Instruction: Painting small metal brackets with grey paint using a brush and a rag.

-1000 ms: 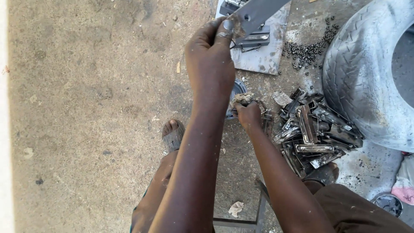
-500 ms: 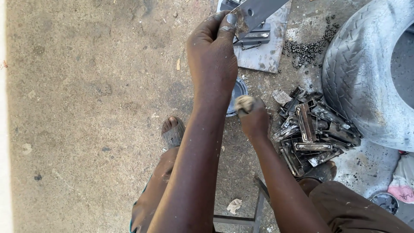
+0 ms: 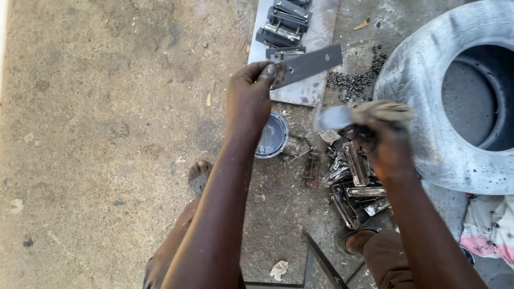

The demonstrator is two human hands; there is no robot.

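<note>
Bare, dusty concrete ground [image 3: 107, 107] across the whole left half of the frame. Large grey, paint-coated rubber tyre [image 3: 428, 107] at the upper right, lying flat. Pale rectangular board [image 3: 313, 91] at top centre, carrying a cluster of dark metal bracket pieces [image 3: 284, 24]. Heap of grey, paint-smeared metal fittings [image 3: 356, 184] at centre right, just beside the tyre. Left hand [image 3: 249, 101] at upper centre, closed, pinching between thumb and fingers one end of a flat grey rectangular metal strip [image 3: 308, 64]; strip held above the board, tilted up toward the right. Right hand [image 3: 388, 142] at centre right, over the heap, closed around a frayed, paint-loaded brush [image 3: 342, 115], blurred, its tip pointing left, below the strip and apart from it. Small round tin of grey paint [image 3: 272, 136] on the ground between the forearms. Scatter of small dark metal nuts [image 3: 353, 83] between board and tyre. Bare toes [image 3: 199, 174] at lower centre left.
</note>
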